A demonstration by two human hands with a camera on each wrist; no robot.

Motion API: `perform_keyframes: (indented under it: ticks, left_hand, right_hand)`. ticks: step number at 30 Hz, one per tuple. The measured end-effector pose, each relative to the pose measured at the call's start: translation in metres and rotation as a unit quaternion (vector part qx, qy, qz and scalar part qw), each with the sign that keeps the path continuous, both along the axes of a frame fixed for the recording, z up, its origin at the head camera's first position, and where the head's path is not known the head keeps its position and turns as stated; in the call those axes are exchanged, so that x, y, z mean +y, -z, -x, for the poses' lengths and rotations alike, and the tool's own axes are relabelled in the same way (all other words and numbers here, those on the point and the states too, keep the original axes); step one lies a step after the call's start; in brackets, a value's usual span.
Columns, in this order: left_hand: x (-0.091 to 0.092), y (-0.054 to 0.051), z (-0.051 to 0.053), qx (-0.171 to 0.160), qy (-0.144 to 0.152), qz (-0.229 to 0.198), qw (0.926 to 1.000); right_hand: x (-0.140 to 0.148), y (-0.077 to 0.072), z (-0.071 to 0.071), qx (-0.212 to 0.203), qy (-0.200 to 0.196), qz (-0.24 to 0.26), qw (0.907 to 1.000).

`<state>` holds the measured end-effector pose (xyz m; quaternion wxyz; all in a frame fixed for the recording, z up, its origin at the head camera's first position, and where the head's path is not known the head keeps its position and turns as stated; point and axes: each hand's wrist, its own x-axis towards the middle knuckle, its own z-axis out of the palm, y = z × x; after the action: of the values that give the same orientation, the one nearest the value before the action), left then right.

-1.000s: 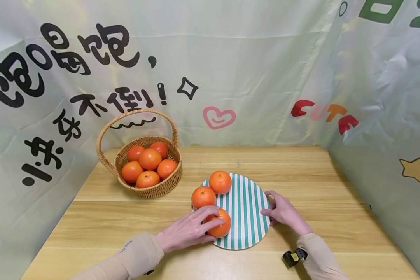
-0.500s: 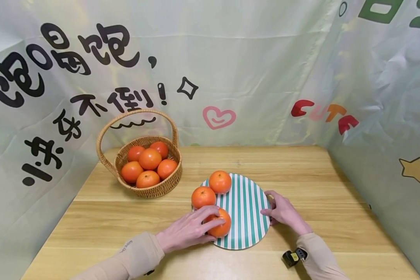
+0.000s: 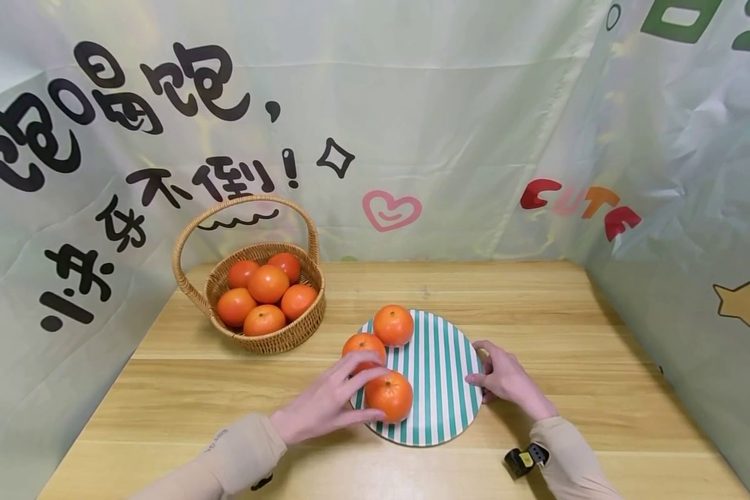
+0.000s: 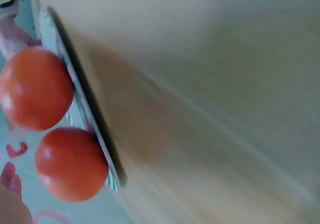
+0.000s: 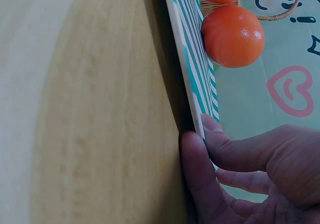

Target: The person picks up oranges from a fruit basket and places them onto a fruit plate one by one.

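Three oranges stand along the left side of a round plate (image 3: 440,375) with green and white stripes. My left hand (image 3: 325,403) is spread beside the front orange (image 3: 390,399); its fingers have come off the fruit and partly cover the middle orange (image 3: 357,344). The back orange (image 3: 394,325) sits at the plate's upper left. In the left wrist view, a gap shows between the fingers and the two visible oranges. My right hand (image 3: 506,375) holds the plate's right rim, thumb on top and a finger underneath, as the right wrist view (image 5: 250,159) shows.
A wicker basket (image 3: 290,340) with a tall handle stands at the back left of the wooden table (image 3: 537,305), holding several oranges. Printed cloth walls (image 3: 462,139) rise behind and beside the table. A black device (image 3: 525,460) is strapped at the right wrist.
My left hand has let go of the front orange and drawn back slightly left, fingers lifted. The right hand and the plate have not moved.
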<state>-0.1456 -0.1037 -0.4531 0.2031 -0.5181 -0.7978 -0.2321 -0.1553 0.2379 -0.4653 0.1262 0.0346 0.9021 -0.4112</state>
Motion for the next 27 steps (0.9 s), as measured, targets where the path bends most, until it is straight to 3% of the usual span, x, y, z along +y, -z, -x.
perform_keyframes:
  ticks: [4, 7, 11, 13, 14, 18, 20, 22, 24, 27]
  left_hand:
    - [-0.005, -0.008, 0.004, -0.085, -0.033, -0.069, 0.9934]
    - [-0.011, -0.013, 0.011, -0.138, -0.071, -0.13, 0.9792]
    - [-0.024, -0.022, 0.028, -0.157, -0.132, -0.215, 0.9548]
    - [-0.031, -0.029, 0.036, -0.18, -0.171, -0.256, 0.9344]
    - [-0.036, -0.032, 0.04, -0.202, -0.192, -0.277, 0.9197]
    - [-0.055, -0.048, 0.056, -0.298, -0.284, -0.351, 0.8412]
    - [-0.065, -0.055, 0.066, -0.316, -0.339, -0.362, 0.8088]
    - [-0.076, -0.06, 0.076, -0.322, -0.396, -0.347, 0.7872]
    - [-0.086, -0.063, 0.086, -0.326, -0.445, -0.308, 0.7749]
    - [-0.099, -0.066, 0.101, -0.333, -0.487, -0.249, 0.7681]
  right_hand:
    - [0.0, 0.0, 0.0, 0.001, 0.001, 0.001, 1.0]
    - [0.0, 0.0, 0.0, -0.001, 0.002, 0.001, 1.0]
    - [0.0, 0.0, 0.0, -0.004, 0.002, 0.0, 1.0]
    - [0.0, 0.0, 0.0, -0.004, 0.002, 0.0, 1.0]
    - [0.0, 0.0, 0.0, -0.004, 0.002, 0.0, 1.0]
    - [0.0, 0.0, 0.0, -0.004, 0.0, 0.001, 1.0]
    - [0.0, 0.0, 0.0, -0.005, 0.002, 0.001, 1.0]
    - [0.0, 0.0, 0.0, -0.004, 0.002, 0.002, 1.0]
    - [0.0, 0.0, 0.0, -0.004, 0.002, 0.001, 1.0]
    - [0.0, 0.0, 0.0, -0.002, -0.001, 0.001, 1.0]
